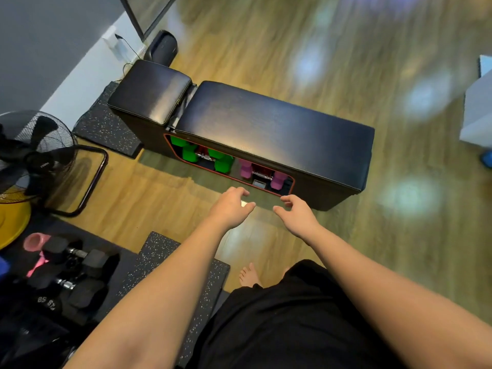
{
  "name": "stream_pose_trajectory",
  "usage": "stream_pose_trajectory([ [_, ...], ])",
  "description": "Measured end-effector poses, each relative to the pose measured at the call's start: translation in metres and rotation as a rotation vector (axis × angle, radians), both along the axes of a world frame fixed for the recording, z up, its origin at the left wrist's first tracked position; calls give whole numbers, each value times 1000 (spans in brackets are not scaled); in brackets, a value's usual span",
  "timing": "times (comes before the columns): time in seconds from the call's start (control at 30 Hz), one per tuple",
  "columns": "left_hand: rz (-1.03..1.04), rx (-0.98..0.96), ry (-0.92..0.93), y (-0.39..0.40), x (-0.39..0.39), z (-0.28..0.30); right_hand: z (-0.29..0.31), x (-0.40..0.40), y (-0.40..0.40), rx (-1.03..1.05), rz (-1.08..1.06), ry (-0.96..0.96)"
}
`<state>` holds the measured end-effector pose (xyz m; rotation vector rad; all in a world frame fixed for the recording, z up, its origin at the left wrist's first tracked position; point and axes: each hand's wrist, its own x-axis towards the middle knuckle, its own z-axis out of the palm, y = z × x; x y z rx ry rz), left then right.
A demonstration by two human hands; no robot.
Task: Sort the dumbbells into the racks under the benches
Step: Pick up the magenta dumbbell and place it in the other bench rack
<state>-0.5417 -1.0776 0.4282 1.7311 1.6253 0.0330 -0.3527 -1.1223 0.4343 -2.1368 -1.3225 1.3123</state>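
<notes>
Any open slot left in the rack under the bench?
Rack: green dumbbell fills the left end, pink dumbbell the right. Only a narrow gap shows between them. Bare wood floor in front, ahead of both empty hands.

Down in the lower left, the black rubber hex dumbbell head [47,302] carries raised pale lettering, seen upside down and partly cut off; it looks like "BS ST". The small mark on the black floor fan's hub [45,164] is too blurred to read.

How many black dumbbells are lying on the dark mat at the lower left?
2 clearly: one black dumbbell beside the pink roll, a second black dumbbell just below it. A dark weight with white lettering lies lower; more may be hidden there.
</notes>
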Motion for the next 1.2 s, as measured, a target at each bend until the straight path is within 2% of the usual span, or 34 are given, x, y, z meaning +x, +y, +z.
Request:
stream_pose_trajectory([
  [0.27, 51, 17, -10, -5, 28, -10, -21, 35, -10, -48, -22, 29],
  [0.53, 10, -33, 36, 8, 57, -18, -35, 69, -9, -80, -166, 59],
  [0.67, 28, -139, -8, 44, 56, -46, -62, 66, 21, -68, -244, 32],
  [0.83, 66, -107, -14, 120, 37, -116, -121, 44, 77, -78, -331, 6],
  [0.97, -10, -97, -28, 175, 18, -189, -186, 22, 117, -126, -372, -30],
  [1.1, -141, -170, 22, 215, 12, -286, -273, 14, 155, -120, -418, -69],
  [1.2, -77, -161, 65, 236, 16, -370, -355, 13, 178, -83, -503, -92],
])
